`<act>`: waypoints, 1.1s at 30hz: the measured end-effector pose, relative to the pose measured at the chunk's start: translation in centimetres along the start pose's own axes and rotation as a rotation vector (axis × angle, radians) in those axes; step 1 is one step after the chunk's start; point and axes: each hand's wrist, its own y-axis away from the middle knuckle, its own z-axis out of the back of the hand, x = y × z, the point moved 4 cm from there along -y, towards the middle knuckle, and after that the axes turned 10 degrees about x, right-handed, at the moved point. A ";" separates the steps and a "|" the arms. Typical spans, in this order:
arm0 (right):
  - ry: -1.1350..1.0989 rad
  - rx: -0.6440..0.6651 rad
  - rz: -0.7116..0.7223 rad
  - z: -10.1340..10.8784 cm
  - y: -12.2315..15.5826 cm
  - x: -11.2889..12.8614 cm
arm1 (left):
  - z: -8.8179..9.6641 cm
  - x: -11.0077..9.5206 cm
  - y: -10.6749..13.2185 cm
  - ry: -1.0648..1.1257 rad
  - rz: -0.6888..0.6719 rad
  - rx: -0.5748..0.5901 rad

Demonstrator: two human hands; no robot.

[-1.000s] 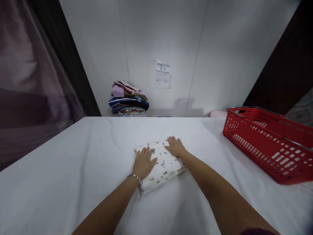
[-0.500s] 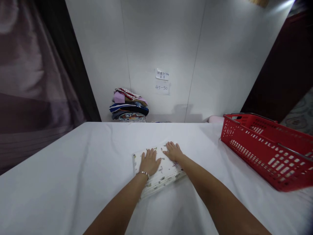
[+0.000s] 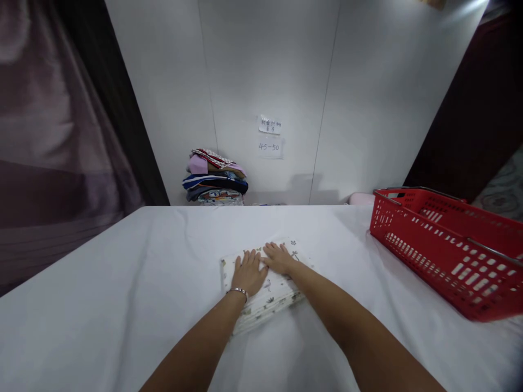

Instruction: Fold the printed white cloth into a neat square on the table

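Note:
On the white-covered table [image 3: 171, 283] lies a folded white cloth [image 3: 281, 288] with a small green and brown leafy print, several layers thick. My left hand [image 3: 249, 272], a bracelet at its wrist, rests flat on the cloth's left half with fingers spread. Close beside it, my right hand [image 3: 278, 258] lies flat near the cloth's far edge, its thumb by the left fingers. Neither hand grips anything. Both forearms reach in from the near side, and the right one covers part of the cloth's right end.
To the right stands a red plastic basket [image 3: 433, 261] with metal handles. Behind the table's far edge rises a pile of folded fabrics [image 3: 216, 179] against a pale wall bearing paper labels [image 3: 270, 136]. A pinkish curtain [image 3: 44, 152] hangs at the left.
My right hand has slid left across the cloth toward my left hand, uncovering print at the far right corner. My left hand has stayed in nearly the same place.

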 end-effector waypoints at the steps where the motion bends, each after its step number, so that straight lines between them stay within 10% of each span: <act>1: -0.009 0.009 -0.005 0.4 0.2 -0.4 | 0.1 0.0 0.0 -0.002 0.000 0.005; 17: -0.691 -0.236 -0.316 -0.6 12.1 -9.2 | 2.3 -0.1 0.5 0.062 0.003 0.178; 25: -0.891 -0.260 -0.393 -0.6 13.4 -9.6 | 2.6 -2.0 8.8 0.021 -0.389 0.150; 33: -1.132 -0.156 -0.318 -3.9 15.8 -4.9 | 3.6 5.2 10.4 -0.131 -0.290 0.079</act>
